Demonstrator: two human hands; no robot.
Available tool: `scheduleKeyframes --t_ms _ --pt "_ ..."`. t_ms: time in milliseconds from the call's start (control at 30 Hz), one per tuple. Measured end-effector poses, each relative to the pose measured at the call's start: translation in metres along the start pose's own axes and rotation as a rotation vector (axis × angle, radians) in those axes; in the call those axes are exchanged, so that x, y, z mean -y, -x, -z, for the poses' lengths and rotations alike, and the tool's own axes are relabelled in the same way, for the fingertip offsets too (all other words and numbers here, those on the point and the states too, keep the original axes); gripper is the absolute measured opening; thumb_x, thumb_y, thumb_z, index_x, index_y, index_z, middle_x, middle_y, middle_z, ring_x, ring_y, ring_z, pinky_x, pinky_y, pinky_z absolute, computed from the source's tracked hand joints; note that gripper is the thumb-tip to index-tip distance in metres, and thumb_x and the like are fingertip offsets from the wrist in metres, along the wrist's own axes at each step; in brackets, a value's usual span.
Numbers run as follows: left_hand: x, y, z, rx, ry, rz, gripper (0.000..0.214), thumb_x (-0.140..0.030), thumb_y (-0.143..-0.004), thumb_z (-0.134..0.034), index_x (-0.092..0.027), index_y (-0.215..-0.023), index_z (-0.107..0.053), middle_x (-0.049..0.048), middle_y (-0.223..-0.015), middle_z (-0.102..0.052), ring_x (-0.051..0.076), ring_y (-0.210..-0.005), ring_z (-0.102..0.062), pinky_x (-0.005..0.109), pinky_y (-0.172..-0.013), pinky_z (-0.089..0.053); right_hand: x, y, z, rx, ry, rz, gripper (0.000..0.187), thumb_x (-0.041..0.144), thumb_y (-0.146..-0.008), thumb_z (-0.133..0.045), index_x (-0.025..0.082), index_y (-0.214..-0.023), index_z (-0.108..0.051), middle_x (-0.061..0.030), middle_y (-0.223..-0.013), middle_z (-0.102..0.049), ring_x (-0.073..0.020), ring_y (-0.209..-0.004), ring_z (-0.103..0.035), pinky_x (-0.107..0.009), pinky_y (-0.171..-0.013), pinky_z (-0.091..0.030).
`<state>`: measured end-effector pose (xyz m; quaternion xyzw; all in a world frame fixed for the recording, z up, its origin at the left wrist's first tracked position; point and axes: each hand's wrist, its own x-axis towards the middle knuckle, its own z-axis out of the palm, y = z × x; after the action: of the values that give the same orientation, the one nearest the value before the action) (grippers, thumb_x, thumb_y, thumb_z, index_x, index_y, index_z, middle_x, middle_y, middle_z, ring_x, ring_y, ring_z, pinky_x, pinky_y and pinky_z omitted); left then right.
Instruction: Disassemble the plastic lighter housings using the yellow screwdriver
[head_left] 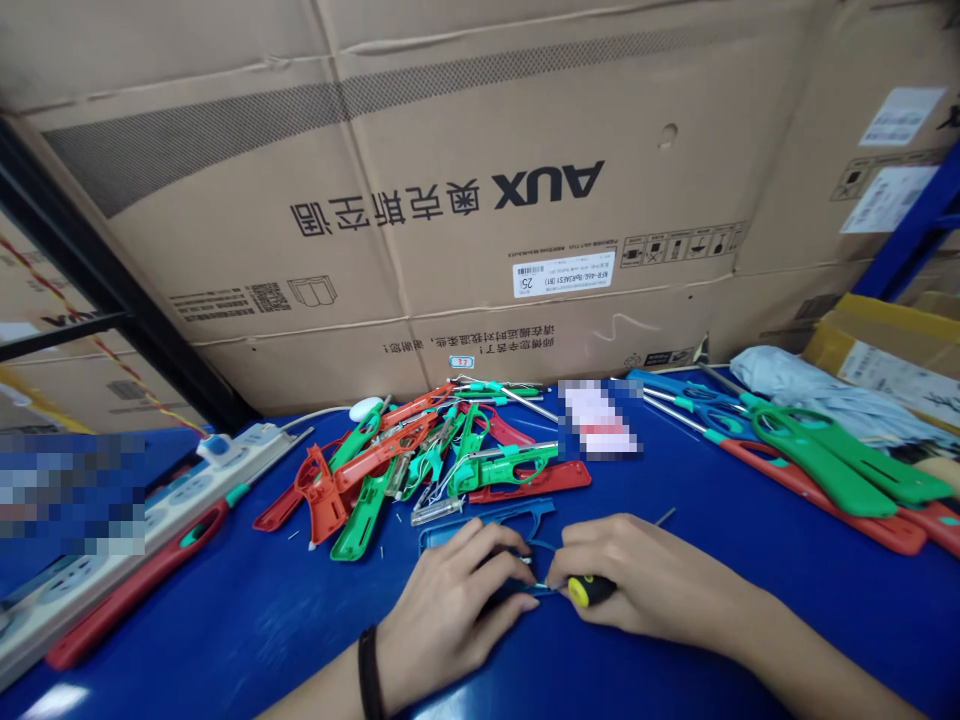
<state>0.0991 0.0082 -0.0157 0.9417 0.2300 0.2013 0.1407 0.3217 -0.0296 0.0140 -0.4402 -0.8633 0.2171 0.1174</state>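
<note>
Left hand: I had the left hand (450,620) curled closed over the blue plastic shell (487,522), with a black wristband (367,670) on the wrist.
Right hand: The right hand (637,575) was closed in a pinch around the yellow-and-black screwdriver (590,590), whose tip was hidden between the hands.
Blue shell: It lay on the blue worktable (247,640) under and just ahead of the left hand; the fingers hid much of it.
Ahead of the hands: A heap of red and green plastic shells (405,470) sat just beyond the left hand, with loose metal parts among it.
Right of the hands: A stack of green and red handles (825,480) lay well over past the right hand.
Left of the hands: A white power strip (150,520) ran along the table edge.
Risk: A slip of the screwdriver could have jabbed my left fingers, since they sat so close to the tip. Too loose a grip could have let the shell shift, and a hard knock could have scattered small parts into the heap.
</note>
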Motion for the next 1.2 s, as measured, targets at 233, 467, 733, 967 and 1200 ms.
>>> scheduleKeyframes --t_ms 233,467,733,967,1200 --pt "0.0002 0.0004 -0.0007 -0.005 0.008 -0.007 0.008 -0.028 -0.090 -0.054 -0.021 -0.093 -0.058 0.0030 -0.106 -0.061 0.018 -0.088 -0.056 0.030 -0.076 -0.049 0.0017 -0.0007 0.0003 0.029 0.076 -0.003 0.013 0.008 -0.073 -0.063 0.020 -0.075 -0.060 0.0054 -0.070 -0.054 -0.0098 -0.065 -0.055 -0.020 -0.055 -0.031" --pt "0.0013 -0.0002 -0.0006 -0.044 -0.049 -0.115 0.007 -0.025 -0.091 -0.054 -0.019 -0.091 -0.059 0.0021 -0.105 -0.064 0.017 -0.085 -0.057 0.029 -0.077 -0.047 0.0027 -0.0005 0.0002 0.044 0.097 0.004 0.014 0.007 -0.073 -0.064 0.020 -0.073 -0.059 0.0059 -0.069 -0.053 -0.0088 -0.062 -0.053 -0.020 -0.053 -0.029" --pt "0.0047 0.0002 -0.0006 -0.100 -0.038 -0.166 0.007 -0.026 -0.089 -0.058 -0.020 -0.088 -0.061 0.0002 -0.106 -0.065 0.015 -0.082 -0.057 0.026 -0.075 -0.047 0.0011 0.0007 -0.0014 -0.019 -0.064 -0.013 0.029 0.006 -0.072 -0.061 0.026 -0.092 -0.068 0.0041 -0.080 -0.065 -0.0108 -0.073 -0.061 -0.017 -0.065 -0.038" --pt "0.0056 -0.0007 0.0005 -0.090 -0.011 -0.162 0.008 -0.025 -0.088 -0.059 -0.019 -0.085 -0.062 0.0004 -0.105 -0.066 0.015 -0.082 -0.057 0.026 -0.073 -0.047 0.0016 0.0004 -0.0026 -0.046 -0.188 -0.056 0.030 0.012 -0.074 -0.061 0.027 -0.099 -0.067 0.0040 -0.092 -0.071 -0.0117 -0.081 -0.065 -0.017 -0.070 -0.041" --pt "0.0060 -0.0007 0.0002 -0.089 -0.021 -0.165 0.011 -0.026 -0.088 -0.059 -0.018 -0.082 -0.062 0.0009 -0.106 -0.066 0.015 -0.081 -0.056 0.026 -0.072 -0.047 -0.0004 -0.0010 -0.0051 -0.052 -0.154 -0.011 0.025 0.009 -0.075 -0.059 0.025 -0.091 -0.068 0.0044 -0.087 -0.070 -0.0101 -0.076 -0.064 -0.016 -0.067 -0.040"
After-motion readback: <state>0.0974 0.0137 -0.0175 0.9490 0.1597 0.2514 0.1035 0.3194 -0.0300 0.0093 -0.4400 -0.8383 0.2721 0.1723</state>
